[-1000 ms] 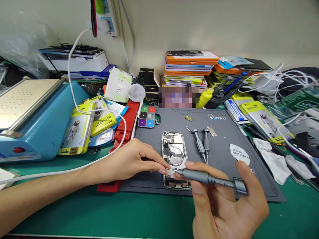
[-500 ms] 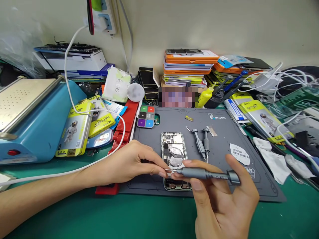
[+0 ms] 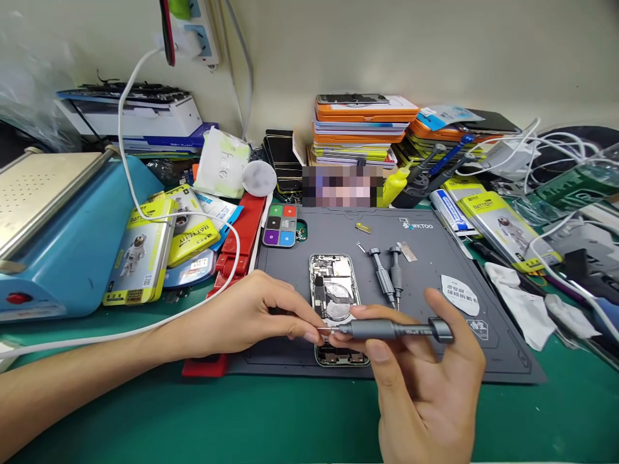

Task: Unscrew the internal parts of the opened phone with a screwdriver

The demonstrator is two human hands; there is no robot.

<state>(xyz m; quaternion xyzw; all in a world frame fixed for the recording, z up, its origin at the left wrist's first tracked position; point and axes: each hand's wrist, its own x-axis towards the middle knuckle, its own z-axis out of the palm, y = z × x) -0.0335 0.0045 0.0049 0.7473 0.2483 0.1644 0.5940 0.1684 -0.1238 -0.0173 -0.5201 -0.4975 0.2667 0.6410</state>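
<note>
An opened phone [image 3: 334, 283] with its inner parts bare lies on the dark grey work mat [image 3: 435, 258]. My right hand [image 3: 425, 393] is closed round a grey precision screwdriver [image 3: 391, 330], held level above the phone's lower half, tip pointing left. My left hand [image 3: 256, 316] pinches the screwdriver's thin bit at the tip with thumb and forefinger; anything tiny between them is too small to make out. Two more grey screwdrivers [image 3: 389, 276] lie on the mat just right of the phone.
A blue heating machine [image 3: 62, 219] stands at the left, with yellow battery packs [image 3: 140, 251] beside it. A red tool [image 3: 239, 248] and a white cable [image 3: 145, 322] lie left of the mat. Stacked phone cases [image 3: 362, 129] and cables [image 3: 556, 161] crowd the back and right.
The view has shifted slightly; both hands and the screwdriver have risen a little above the phone, the screwdriver turning more level. The pinch at the tip stays.
</note>
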